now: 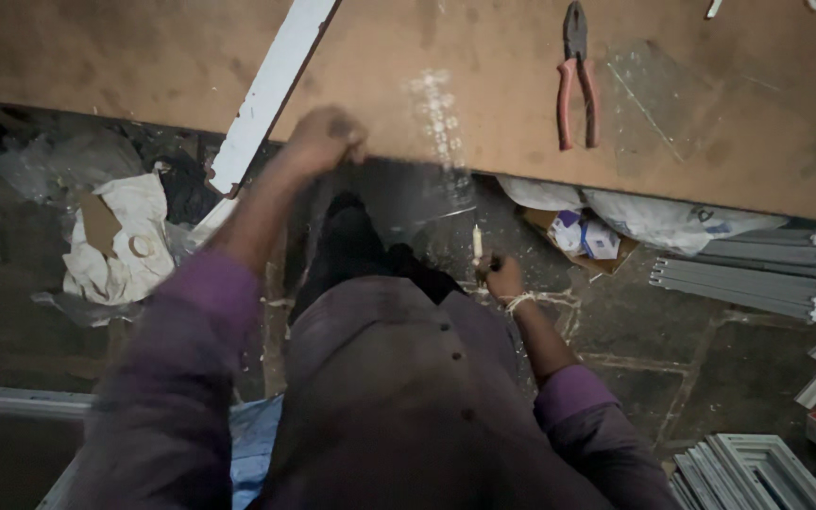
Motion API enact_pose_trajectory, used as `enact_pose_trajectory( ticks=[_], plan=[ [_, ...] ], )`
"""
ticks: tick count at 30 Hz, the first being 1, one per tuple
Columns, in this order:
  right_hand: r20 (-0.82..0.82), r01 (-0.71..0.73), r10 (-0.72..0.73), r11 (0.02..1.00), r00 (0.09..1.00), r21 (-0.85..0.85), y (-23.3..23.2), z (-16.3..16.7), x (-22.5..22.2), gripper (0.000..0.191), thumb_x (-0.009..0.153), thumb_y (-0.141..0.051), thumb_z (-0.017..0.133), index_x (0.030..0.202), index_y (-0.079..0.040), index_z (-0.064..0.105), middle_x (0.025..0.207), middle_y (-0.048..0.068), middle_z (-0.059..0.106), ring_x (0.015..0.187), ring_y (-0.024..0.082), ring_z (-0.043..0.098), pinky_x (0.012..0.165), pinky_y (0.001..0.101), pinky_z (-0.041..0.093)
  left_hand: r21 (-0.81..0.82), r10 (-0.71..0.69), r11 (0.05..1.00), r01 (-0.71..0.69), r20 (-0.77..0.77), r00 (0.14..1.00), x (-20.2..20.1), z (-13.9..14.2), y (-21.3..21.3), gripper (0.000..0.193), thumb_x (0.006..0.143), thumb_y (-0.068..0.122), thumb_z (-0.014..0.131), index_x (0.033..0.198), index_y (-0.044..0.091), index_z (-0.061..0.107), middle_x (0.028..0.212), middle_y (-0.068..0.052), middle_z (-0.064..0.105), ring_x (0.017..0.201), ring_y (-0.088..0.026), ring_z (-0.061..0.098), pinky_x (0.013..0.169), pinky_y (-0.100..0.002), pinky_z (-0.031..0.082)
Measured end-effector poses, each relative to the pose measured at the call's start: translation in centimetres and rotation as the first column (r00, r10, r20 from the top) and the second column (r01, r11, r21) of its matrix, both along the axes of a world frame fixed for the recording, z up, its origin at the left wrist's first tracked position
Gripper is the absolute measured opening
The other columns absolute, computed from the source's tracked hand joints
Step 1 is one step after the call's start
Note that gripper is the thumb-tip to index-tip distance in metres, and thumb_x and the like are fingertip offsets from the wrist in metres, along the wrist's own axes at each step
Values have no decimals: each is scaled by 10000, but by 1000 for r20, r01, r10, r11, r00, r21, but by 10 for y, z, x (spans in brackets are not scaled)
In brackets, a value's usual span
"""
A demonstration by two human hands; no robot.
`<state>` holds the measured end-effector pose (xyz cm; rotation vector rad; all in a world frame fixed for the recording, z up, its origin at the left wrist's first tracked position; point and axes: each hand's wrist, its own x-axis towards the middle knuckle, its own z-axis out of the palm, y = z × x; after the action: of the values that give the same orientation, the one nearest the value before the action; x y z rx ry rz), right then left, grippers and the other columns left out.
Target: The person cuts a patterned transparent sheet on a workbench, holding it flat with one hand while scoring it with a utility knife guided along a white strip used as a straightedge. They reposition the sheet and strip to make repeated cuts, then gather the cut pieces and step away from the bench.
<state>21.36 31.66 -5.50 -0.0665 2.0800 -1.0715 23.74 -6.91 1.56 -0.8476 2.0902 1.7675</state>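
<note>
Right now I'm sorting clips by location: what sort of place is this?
Probably a picture-framing or glass-cutting workshop: a glass sheet overhangs a brown board workbench, pliers lie on it, and white frame mouldings are stacked on the stone floor.

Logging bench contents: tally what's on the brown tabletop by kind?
Pliers: 1
White strip: 1
Clear glass sheet, overhanging the edge under the left hand: 1
Clear glass offcut: 1
Total: 4
Two small white bits at the top edge are too cropped to identify.
</note>
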Motion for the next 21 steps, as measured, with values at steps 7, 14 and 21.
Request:
enact_pose_trajectory(
  ticks=[7,14,21],
  plan=[
    [57,-99,88,967,995,235,9,12,7,287,913,-252,762,861,15,673,692,131,700,602,208,648,584,377,505,-637,-553,504,583,280,784,-152,17,29,326,749,185,793,1054,79,750,1118,-208,660,999,-388,670,799,-493,546],
    [-55,-105,118,976,992,189,5,9,26,247,892,-237,775,960,-5,721,756,134,747,638,204,696,610,376,516,-777,-610,400,487,171,774,-179,8,76,512,918,157,718,1391,48,555,1225,-185,656,1161,-368,639,892,-529,515],
    [-25,-24,25,999,999,26,-20,6,23,246,890,-239,736,1032,-39,749,724,133,733,608,220,664,589,394,518,-842,-621,491,225,-156,768,-87,-9,81,873,769,296,860,1515,79,461,1562,-162,419,1479,-342,343,1174,-533,317]
  ],
)
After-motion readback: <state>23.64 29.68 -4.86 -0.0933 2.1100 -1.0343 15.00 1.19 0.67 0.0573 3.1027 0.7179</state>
